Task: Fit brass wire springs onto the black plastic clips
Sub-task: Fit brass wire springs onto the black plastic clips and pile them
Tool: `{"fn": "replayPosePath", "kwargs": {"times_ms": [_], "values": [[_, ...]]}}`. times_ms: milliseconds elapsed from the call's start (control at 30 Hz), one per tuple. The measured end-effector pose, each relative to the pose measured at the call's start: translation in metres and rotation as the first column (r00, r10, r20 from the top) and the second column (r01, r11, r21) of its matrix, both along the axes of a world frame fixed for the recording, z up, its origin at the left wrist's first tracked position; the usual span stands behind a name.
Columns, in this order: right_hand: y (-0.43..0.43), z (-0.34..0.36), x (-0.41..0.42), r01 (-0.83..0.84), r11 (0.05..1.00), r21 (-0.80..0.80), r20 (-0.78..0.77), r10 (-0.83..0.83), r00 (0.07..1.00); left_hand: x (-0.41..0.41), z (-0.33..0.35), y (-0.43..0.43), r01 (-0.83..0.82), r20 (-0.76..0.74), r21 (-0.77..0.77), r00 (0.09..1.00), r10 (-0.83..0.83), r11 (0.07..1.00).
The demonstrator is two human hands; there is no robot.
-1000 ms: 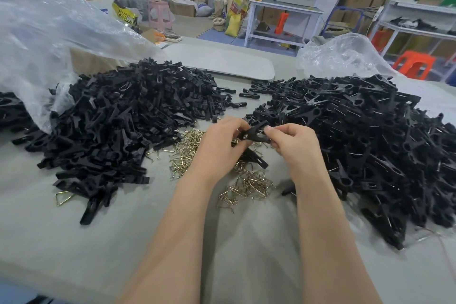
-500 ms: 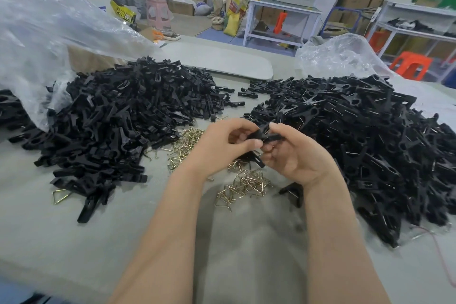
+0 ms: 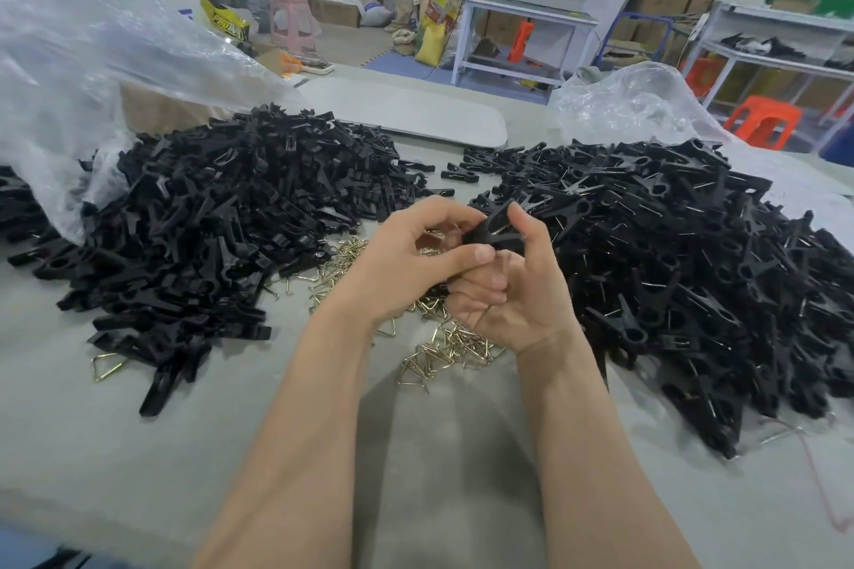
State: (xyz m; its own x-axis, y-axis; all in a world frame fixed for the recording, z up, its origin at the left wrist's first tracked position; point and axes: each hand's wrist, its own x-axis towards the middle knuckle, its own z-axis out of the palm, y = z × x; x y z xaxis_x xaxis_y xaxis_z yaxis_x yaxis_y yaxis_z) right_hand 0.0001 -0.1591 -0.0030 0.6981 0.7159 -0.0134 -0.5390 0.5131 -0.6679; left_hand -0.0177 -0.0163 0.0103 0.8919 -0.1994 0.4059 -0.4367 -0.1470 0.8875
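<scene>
Clip point(image 3: 494, 230) is being pinched between left hand point(image 3: 406, 263) and right hand point(image 3: 517, 305), over the springs point(image 3: 455, 344) at the surface point(image 3: 138, 453) centre. Spring-seating is seemingly underway; next is calling for pressing it home, then dropping it at 2 o'clock.

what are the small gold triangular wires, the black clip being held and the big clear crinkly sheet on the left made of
Small gold triangular wire springs: bent metal wire, shiny brass-coloured finish with bright glints; solid brass or plating, cannot tell.
Held black clip: moulded plastic by its look, dull even black.
Clear crinkled sheet: thin plastic film, glossy, see-through.
</scene>
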Motion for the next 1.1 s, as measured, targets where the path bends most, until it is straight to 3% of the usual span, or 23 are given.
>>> {"fn": "replayPosePath", "kwargs": {"times_ms": [167,267,333,400,467,600,667,700,767,867,933,1000,1100], "values": [[-0.002,0.001,0.0,0.048,0.997,-0.066,0.011,-0.047,0.999,0.004,-0.004,-0.001,-0.028,0.055,0.059,0.998,0.025,0.998],[-0.007,0.006,0.001,0.093,0.954,-0.284,0.05,-0.082,0.995,0.007,-0.009,0.0,-0.126,0.093,0.108,0.989,0.117,0.986],[-0.014,0.01,0.002,0.19,0.83,-0.525,0.11,-0.155,0.982,0.007,-0.012,0.001,-0.206,0.121,0.233,0.976,0.181,0.95],[-0.02,0.01,0.004,0.332,0.67,-0.664,0.208,-0.262,0.943,0.008,-0.013,0.002,-0.222,0.101,0.386,0.975,0.198,0.895],[-0.021,0.008,0.007,0.47,0.54,-0.698,0.348,-0.319,0.882,0.009,-0.014,0.002,-0.174,0.014,0.471,0.982,0.19,0.865],[-0.022,0.002,0.013,0.702,0.317,-0.638,0.573,-0.414,0.708,0.008,-0.013,0.007,-0.158,-0.089,0.484,0.969,0.228,0.861],[-0.02,0.0,0.014,0.792,0.162,-0.588,0.704,-0.38,0.6,0.009,-0.012,0.012,-0.249,-0.108,0.394,0.943,0.314,0.885],[-0.016,0.0,0.014,0.807,0.142,-0.573,0.738,-0.337,0.584,0.01,-0.011,0.014,-0.31,-0.121,0.312,0.925,0.361,0.898],[-0.003,-0.001,0.01,0.775,0.162,-0.611,0.744,-0.215,0.632,0.011,-0.009,0.018,-0.431,-0.148,0.109,0.884,0.443,0.896],[0.012,0.001,0.002,0.769,0.017,-0.639,0.767,0.09,0.635,0.012,-0.009,0.023,-0.551,-0.289,-0.259,0.828,0.481,0.793],[0.023,0.006,-0.006,0.757,0.107,-0.644,0.756,0.243,0.608,0.015,-0.011,0.026,-0.601,-0.39,-0.44,0.797,0.461,0.667],[0.039,0.005,-0.015,0.688,0.2,-0.698,0.692,0.44,0.573,0.019,-0.012,0.027,-0.638,-0.428,-0.514,0.77,0.473,0.573],[0.062,-0.005,-0.023,0.667,0.186,-0.722,0.616,0.613,0.495,0.019,-0.011,0.028,-0.649,-0.448,-0.609,0.755,0.478,0.456]]}}
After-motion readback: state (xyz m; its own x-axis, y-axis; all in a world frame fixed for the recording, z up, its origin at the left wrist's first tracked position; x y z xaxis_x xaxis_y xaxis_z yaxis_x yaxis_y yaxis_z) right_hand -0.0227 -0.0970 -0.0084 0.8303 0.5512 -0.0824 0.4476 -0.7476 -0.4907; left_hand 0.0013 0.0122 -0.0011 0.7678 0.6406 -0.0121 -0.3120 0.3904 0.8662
